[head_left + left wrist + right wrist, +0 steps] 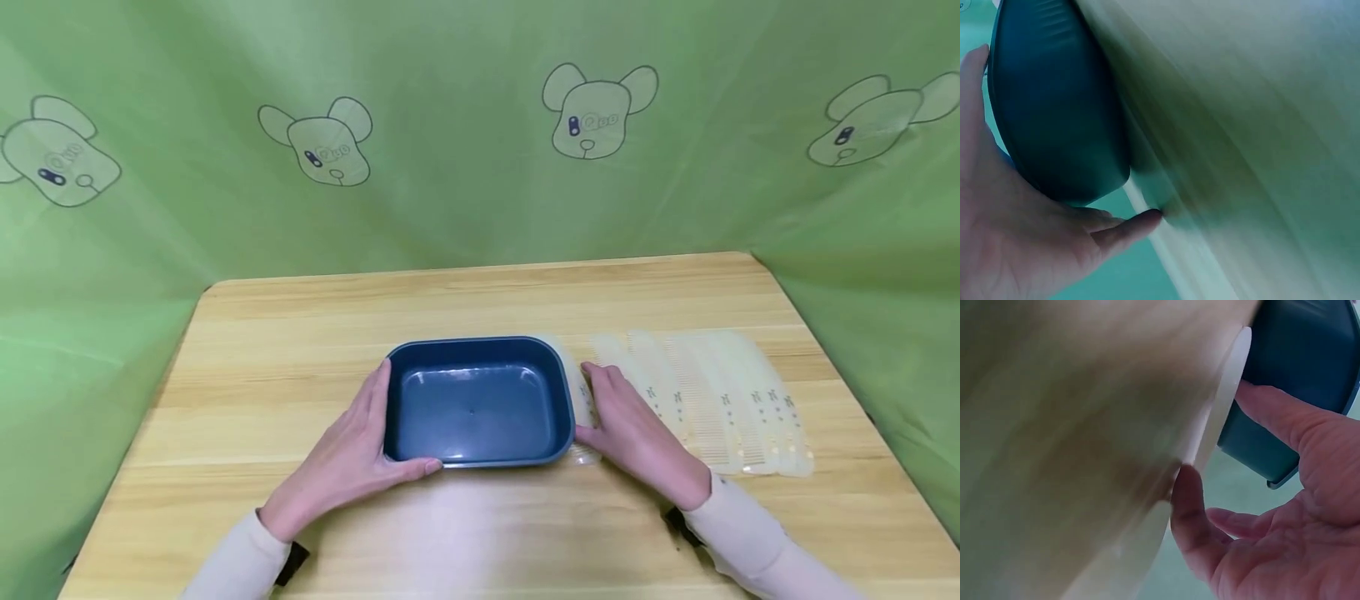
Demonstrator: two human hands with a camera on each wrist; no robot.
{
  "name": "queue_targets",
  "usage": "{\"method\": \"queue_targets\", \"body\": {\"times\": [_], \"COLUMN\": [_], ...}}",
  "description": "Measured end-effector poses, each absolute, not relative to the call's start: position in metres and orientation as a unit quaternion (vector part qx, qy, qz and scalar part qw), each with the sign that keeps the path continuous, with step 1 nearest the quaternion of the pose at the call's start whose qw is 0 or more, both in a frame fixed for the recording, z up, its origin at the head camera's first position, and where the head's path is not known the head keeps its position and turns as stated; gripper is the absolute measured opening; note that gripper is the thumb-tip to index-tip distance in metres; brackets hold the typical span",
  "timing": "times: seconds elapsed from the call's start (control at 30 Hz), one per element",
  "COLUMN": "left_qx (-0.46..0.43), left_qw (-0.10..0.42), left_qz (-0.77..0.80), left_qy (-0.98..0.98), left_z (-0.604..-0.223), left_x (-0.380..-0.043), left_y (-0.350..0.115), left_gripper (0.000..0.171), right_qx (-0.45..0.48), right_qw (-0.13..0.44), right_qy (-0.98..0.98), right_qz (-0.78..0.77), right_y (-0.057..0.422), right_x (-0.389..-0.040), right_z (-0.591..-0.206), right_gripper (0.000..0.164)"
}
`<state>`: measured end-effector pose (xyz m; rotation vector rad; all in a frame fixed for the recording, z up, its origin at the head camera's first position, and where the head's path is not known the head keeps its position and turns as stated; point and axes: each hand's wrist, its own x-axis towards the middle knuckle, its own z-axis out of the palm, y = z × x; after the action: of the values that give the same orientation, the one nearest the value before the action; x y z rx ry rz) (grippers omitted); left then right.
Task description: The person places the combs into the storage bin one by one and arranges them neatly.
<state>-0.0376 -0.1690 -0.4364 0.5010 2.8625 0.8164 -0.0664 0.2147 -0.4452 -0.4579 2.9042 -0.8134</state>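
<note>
A dark blue rectangular plastic container [472,408] sits near the middle of the table, hollow side up, with nothing in it. My left hand [352,454] holds it by its near left corner, fingers along the left wall and thumb along the front wall. My right hand [641,433] is at its right side, thumb tip against the container's wall, fingers spread apart. A pale cream comb [572,375] lies flat beside the container, partly hidden by it. In the right wrist view, my index fingertip rests at that comb's edge [1225,394].
Several more cream combs [712,375] with small dark print lie fanned and overlapping on the right of the wooden table [300,333]. A green curtain [465,208] with mouse-like drawings hangs behind and beside the table.
</note>
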Motion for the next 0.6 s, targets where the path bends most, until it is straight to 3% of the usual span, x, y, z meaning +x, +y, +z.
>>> {"method": "queue_targets", "body": {"times": [0.6], "left_qx": [0.124], "left_qw": [0.109], "left_qz": [0.416], "left_qy": [0.894], "left_z": [-0.4465], "left_x": [-0.0415], "left_y": [-0.1679], "left_gripper": [0.150], "right_qx": [-0.134], "right_qw": [0.109], "right_qy": [0.928], "right_qz": [-0.331], "right_y": [0.2236], "right_x": [-0.0716], "right_z": [-0.4460], "right_gripper": [0.084]}}
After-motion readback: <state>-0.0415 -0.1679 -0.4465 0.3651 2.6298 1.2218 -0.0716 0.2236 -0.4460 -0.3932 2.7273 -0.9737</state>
